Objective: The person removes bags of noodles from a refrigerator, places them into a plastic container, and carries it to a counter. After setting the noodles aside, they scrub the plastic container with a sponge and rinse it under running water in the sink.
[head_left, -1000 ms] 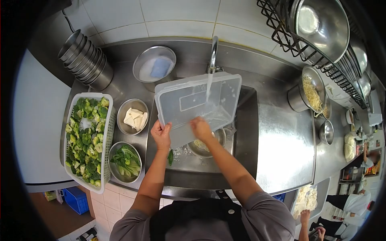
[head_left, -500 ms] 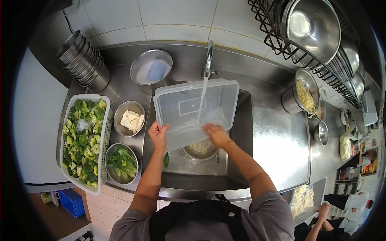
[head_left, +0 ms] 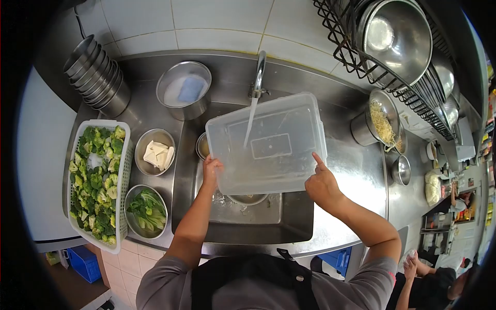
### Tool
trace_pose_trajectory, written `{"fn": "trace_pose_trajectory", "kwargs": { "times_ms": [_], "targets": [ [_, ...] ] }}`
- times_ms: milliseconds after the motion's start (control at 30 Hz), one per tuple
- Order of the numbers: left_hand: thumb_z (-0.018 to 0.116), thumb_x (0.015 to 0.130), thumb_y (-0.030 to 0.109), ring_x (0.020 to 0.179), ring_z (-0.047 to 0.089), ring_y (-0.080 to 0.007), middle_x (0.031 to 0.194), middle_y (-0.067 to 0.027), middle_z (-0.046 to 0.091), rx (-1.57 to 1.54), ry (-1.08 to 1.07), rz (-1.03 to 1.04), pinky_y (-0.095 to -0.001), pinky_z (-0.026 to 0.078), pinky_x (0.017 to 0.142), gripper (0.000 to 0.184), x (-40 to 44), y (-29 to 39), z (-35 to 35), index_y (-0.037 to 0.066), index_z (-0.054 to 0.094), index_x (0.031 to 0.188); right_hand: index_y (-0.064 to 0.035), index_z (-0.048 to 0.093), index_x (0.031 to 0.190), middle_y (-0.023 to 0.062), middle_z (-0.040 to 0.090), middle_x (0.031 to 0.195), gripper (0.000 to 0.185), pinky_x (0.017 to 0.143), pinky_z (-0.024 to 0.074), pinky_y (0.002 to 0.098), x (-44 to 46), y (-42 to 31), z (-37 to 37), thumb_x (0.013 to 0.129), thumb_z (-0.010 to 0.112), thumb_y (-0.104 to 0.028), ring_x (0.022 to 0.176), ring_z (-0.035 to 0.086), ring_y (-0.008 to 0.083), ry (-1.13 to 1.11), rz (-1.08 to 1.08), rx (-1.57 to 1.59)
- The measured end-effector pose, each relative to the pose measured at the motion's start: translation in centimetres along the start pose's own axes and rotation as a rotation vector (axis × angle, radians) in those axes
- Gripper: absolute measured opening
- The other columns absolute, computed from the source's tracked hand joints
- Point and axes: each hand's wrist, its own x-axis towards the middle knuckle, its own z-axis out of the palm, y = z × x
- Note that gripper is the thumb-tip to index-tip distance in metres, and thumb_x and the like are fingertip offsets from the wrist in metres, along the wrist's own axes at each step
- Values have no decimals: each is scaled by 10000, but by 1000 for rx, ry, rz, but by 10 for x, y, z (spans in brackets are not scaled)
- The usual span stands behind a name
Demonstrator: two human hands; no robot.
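Note:
A clear rectangular plastic container (head_left: 271, 170) is tilted over the sink (head_left: 297, 222), under the water running from the tap (head_left: 259, 77). My left hand (head_left: 211, 173) grips its left edge near the lower corner. My right hand (head_left: 324, 187) holds the lower right corner, index finger stretched along the side and the other fingers curled. Beneath the container, a metal bowl (head_left: 248, 199) is mostly covered. Another metal bowl's rim (head_left: 200, 147) shows beside the container's left edge.
Left of the sink are a white basket (head_left: 123, 206) of broccoli, a bowl of pale blocks (head_left: 157, 154), a bowl of leafy greens (head_left: 147, 211) and a pot with a blue cloth (head_left: 191, 89). Stacked metal pots (head_left: 98, 77) and a wire rack (head_left: 356, 54) stand behind. A co-worker (head_left: 431, 281) is at right.
The container has turned and shifted right. My right hand has moved from inside it to its right corner. My left hand still holds the left edge.

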Motion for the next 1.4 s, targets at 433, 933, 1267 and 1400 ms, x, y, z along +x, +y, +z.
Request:
{"fn": "trace_pose_trajectory", "kwargs": {
  "times_ms": [433, 933, 1267, 1400],
  "targets": [
    [578, 733, 184, 748, 583, -183, 859, -35, 595, 301, -302, -754, -335, 487, 667, 289, 5, -4, -45, 85, 587, 1005, -83, 627, 644, 43, 626, 770, 270, 1005, 337, 437, 4, 30, -71, 669, 747, -323, 854, 588, 220, 417, -108, 648],
    [555, 601, 30, 604, 474, -107, 690, 6, 530, 289, 1, -25, -247, 384, 552, 148, -46, 111, 25, 78, 562, 741, 29, 450, 1287, 120, 563, 1183, 461, 936, 391, 286, 62, -51, 179, 827, 471, 6, 1079, 531, 197, 593, 635, 2574],
    [537, 631, -53, 1357, 218, -236, 1391, -216, 348, 421, -27, 369, -293, 248, 1011, 199, -98, 172, 55, 80, 391, 608, -103, 607, 965, 17, 601, 751, 473, 487, 464, 312, 144, -125, 174, 829, 579, -555, 595, 560, 143, 369, 912, 2706],
    [536, 627, -61, 1413, 113, -321, 1476, -242, 215, 674, -20, 557, -356, 128, 1093, 233, -144, 179, 87, 55, 336, 614, -143, 568, 1100, 53, 638, 962, 310, 559, 497, 407, 195, -166, 201, 951, 401, -357, 780, 627, 252, 233, 987, 3133]
  ]
}}
